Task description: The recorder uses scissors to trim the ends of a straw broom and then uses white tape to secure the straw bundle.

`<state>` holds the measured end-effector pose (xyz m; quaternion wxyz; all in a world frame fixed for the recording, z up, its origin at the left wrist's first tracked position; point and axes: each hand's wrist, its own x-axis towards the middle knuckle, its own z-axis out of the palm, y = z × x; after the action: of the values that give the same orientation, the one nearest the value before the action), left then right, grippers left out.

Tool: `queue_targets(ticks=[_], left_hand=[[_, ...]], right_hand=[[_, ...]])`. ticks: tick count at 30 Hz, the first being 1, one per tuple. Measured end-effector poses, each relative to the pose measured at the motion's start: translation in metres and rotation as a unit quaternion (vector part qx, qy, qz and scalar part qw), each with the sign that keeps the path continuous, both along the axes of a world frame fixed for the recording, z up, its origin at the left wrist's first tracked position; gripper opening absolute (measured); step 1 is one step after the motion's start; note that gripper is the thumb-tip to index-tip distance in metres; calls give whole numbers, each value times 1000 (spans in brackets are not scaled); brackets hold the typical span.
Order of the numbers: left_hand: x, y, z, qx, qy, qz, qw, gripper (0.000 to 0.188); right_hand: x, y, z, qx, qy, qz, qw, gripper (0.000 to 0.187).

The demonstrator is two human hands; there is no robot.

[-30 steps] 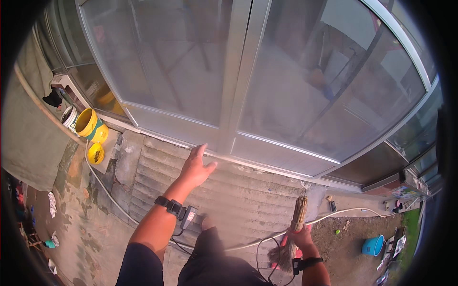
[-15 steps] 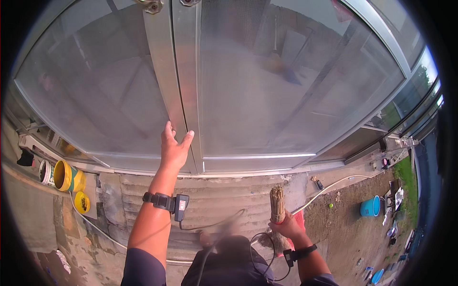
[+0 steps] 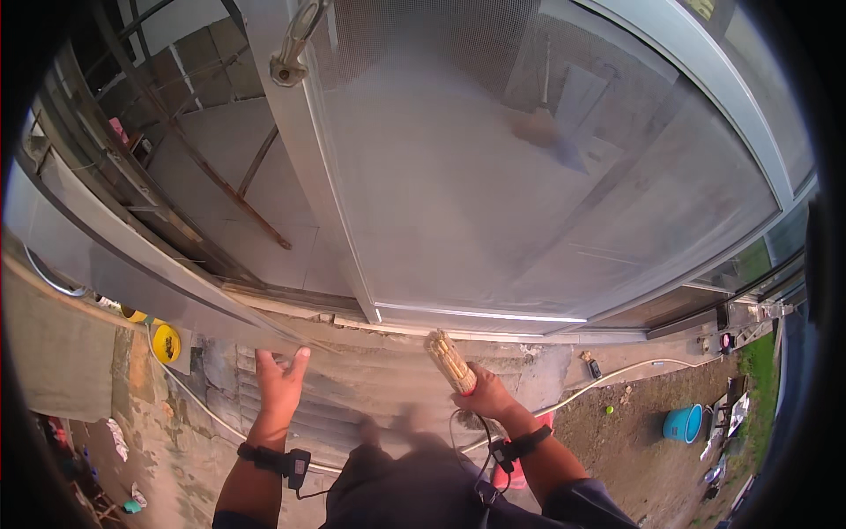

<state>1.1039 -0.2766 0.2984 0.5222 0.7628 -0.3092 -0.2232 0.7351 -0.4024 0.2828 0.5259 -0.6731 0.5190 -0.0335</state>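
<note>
The left leaf of a metal-framed glass door (image 3: 150, 264) stands swung outward on the left. My left hand (image 3: 280, 388) is at its lower free edge, thumb and fingers apart; whether the fingertips touch it I cannot tell. In my right hand (image 3: 492, 394) is a straw broom (image 3: 451, 361), gripped around its thick bundled handle, which tilts up and left. Its brush end is mostly hidden behind the hand and wrist. Ahead, the closed right door leaf (image 3: 458, 220) has frosted glass and carries a metal handle (image 3: 288, 69).
Through the doorway show a pale floor (image 3: 233, 154) and leaning poles (image 3: 203, 167). Below lie ridged concrete steps (image 3: 352, 379). A yellow bucket (image 3: 166, 344) stands left, and a pale hose (image 3: 198, 406) crosses the ground. A blue bucket (image 3: 682, 423) is on dirt at right.
The left door leaf has swung outward to the left, uncovering the room inside. My left hand has drawn back and down. My right hand has shifted left with the broom, now more tilted.
</note>
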Motion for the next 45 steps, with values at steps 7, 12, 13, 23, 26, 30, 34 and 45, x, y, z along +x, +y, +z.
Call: queue_targets(ticks=[7,12,13,23,26,30,34,45], left_hand=[[6,210,-15,15,-13,185,983,37],[20,328,-44,143,79,430,888,35],[24,337,-49,130,99,475,865,36],[156,352,-83,151,444,572,673,63],[211,315,-84,122,407,484,765,57],[302,215,-52,168,406,398,805,36],[350,135,-37,221,362,320,847,33],[419,11,69,389,436,161,796,53]], right_hand=[[128,-32,6,-70,-74,197,975,72],[249,-36,36,-15,-127,248,960,59],[271,-43,36,-16,-126,252,959,59],[474,-161,-6,-78,-173,-60,980,55],[520,-201,31,-151,-283,-160,933,40],[535,-267,85,-172,-306,-248,903,32],[547,-328,118,-216,-325,-339,856,28],[509,-517,122,-217,-401,-481,749,36]])
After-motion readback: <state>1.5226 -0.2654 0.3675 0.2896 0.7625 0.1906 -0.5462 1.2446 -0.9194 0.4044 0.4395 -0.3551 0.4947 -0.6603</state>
